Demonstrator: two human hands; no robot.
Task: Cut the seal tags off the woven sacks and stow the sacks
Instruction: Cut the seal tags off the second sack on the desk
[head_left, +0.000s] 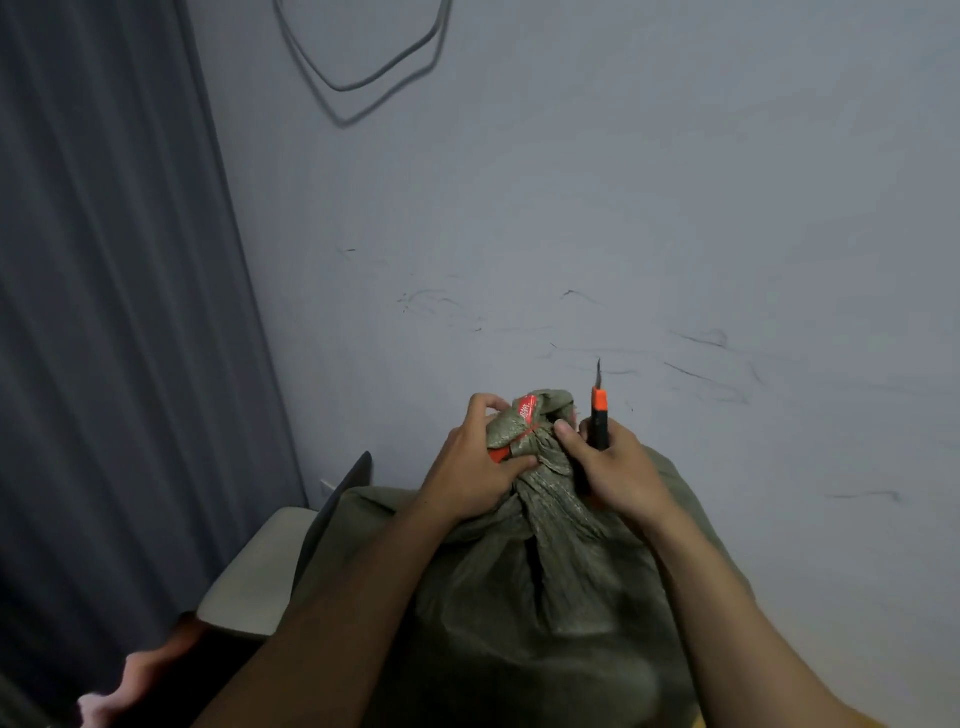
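A person stands over a full olive-green woven sack (545, 597), both bare forearms reaching down to its tied neck. The left hand (470, 467) is curled tightly round the bunched fabric at the top of the sack, fingers over the far side and thumb pressed across the near side. A red seal tag (524, 408) with white print sticks out of the neck just beside those fingers, its red tie cinched round the gathered weave. On the right side of the neck, the right hand (618, 467) is wrapped round the black handle of an orange-tipped utility knife (599, 410), thumb resting against the sack. The knife's thin blade is extended, points upward and stands clear of the fabric. Behind the sack rises a pale, scuffed wall (623, 208), with a looped cable (363, 78) hanging high above. To the sack's left hangs a dark pleated curtain (104, 260), and a pale cushion (254, 571) lies low beside it.
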